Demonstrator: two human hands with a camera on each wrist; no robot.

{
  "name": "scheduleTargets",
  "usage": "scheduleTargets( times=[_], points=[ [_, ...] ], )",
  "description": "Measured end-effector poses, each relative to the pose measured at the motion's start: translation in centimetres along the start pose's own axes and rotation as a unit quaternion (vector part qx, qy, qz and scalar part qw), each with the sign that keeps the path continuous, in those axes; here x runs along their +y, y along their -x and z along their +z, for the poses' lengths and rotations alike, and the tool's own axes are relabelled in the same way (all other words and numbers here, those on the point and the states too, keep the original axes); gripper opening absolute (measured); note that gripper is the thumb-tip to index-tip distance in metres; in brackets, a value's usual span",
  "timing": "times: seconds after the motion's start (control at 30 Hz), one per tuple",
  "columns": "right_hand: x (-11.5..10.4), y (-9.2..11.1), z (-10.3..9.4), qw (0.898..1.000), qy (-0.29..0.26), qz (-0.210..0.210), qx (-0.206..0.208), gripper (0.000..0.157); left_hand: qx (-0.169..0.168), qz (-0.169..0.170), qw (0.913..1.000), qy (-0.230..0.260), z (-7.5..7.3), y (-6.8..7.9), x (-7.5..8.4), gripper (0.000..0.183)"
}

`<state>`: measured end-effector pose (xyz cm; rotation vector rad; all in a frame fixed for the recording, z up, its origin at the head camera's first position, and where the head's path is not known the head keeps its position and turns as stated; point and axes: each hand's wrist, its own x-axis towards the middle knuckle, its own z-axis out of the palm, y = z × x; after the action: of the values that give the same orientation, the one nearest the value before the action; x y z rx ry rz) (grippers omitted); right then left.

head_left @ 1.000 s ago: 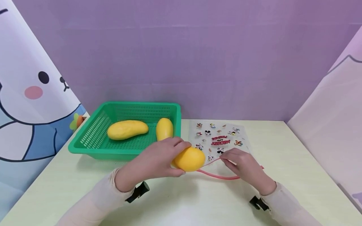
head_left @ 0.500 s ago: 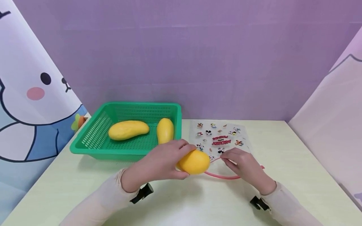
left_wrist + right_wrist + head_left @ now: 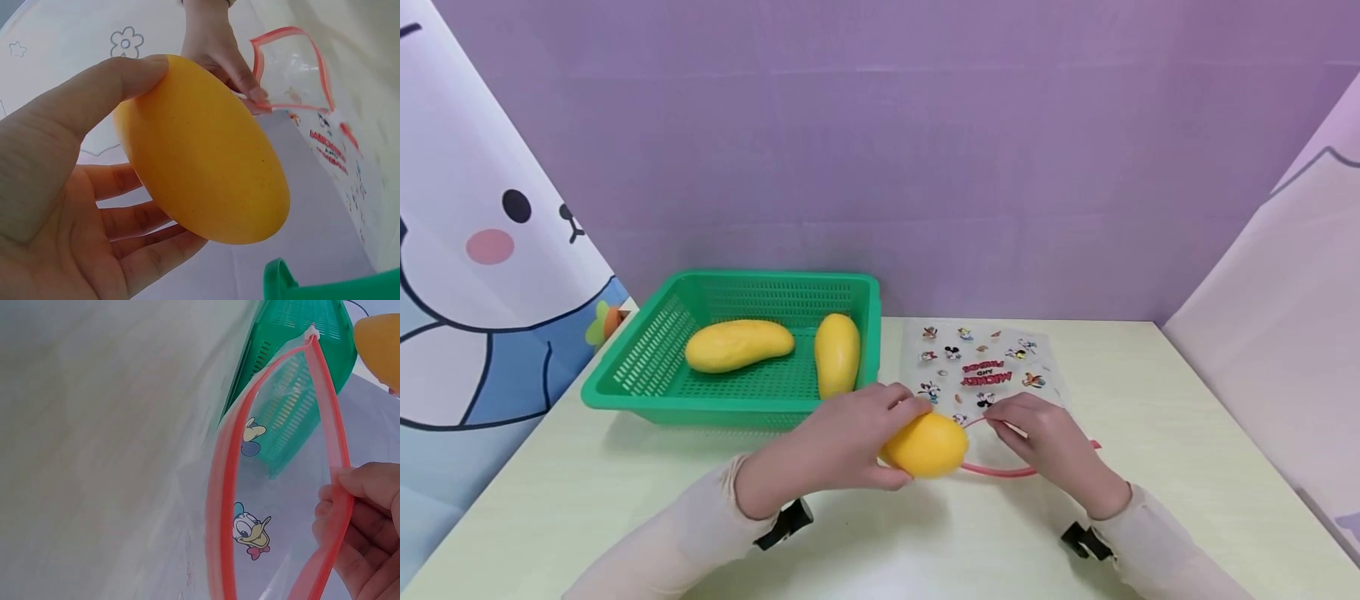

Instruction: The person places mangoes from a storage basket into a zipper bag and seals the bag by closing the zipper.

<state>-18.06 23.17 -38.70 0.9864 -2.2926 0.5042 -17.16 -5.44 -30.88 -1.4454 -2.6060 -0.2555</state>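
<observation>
Your left hand (image 3: 831, 442) grips a yellow fruit (image 3: 927, 447), thumb on one side and fingers on the other; your right hand (image 3: 1051, 446) pinches one side of the red rim (image 3: 222, 506) of a clear printed bag (image 3: 977, 354), whose mouth gapes. Decisive relation, as your head view shows it: from the fruit, the mouth lies near, at about 3 o'clock, with your right hand just beyond on the same bearing; your right wrist view shows fruit and rim apart. In your left wrist view the fruit's long axis slants from 11 o'clock to 5 o'clock. At roughly 10 o'clock from your left hand stands a green basket (image 3: 700, 403) bearing two more yellow fruits (image 3: 737, 346)
</observation>
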Motion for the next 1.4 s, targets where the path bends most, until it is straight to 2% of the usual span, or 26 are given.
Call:
scheduleTargets(
  times=[0.23, 0.37, 0.67, 1.17, 1.4],
  points=[
    [-0.1, 0.0, 0.1, 1.000, 0.004, -0.003, 0.014, 0.051, -0.004, 0.011, 0.9999, 0.008, 0.6, -0.3, 0.5, 0.063],
    [-0.2, 0.0, 0.1, 1.000, -0.001, -0.003, 0.017, 0.050, -0.002, 0.022, 0.9997, 0.005, 0.9, -0.6, 0.8, 0.062],
    [-0.1, 0.0, 0.2, 1.000, -0.001, -0.003, 0.018, 0.050, -0.031, 0.020, 0.9993, 0.004, 1.6, -1.2, 1.5, 0.063],
    [-0.1, 0.0, 0.2, 1.000, 0.009, -0.001, 0.016, 0.051, -0.045, 0.013, 0.9989, 0.004, 2.3, -1.8, 2.0, 0.060],
    [-0.2, 0.0, 0.1, 1.000, 0.005, -0.006, 0.022, 0.049, -0.041, 0.029, 0.9987, 0.012, 2.7, -1.9, 2.2, 0.060]
  ],
)
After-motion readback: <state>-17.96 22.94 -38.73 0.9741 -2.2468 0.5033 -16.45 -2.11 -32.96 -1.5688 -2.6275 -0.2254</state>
